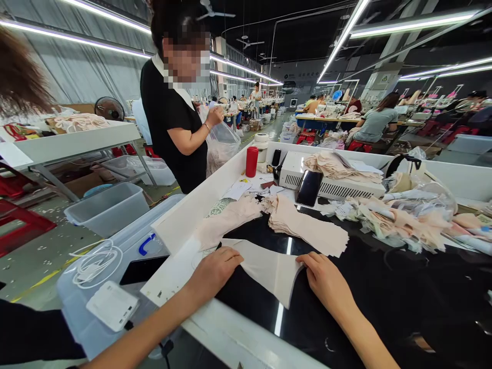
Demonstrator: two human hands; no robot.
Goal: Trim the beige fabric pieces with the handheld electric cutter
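Free black tabletop at lower right, clutter across the middle

The bare tabletop [403,302] is open at lower right. The fabric piece [269,271] covers lower centre; a beige stack [307,228], scrap heap [407,215], white box [330,187] and red cup [251,161] block beyond, and the white rim [200,205] walls the left.

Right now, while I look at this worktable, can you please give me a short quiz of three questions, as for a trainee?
1. True or false: the left hand and the right hand both touch the beige fabric piece.
2. What does the standing person in black hold? A) a clear plastic bag B) a pair of scissors C) a blue box
3. Fill in: the table surface under the fabric is ___ in colour.

Key: 1 true; 2 A; 3 black.
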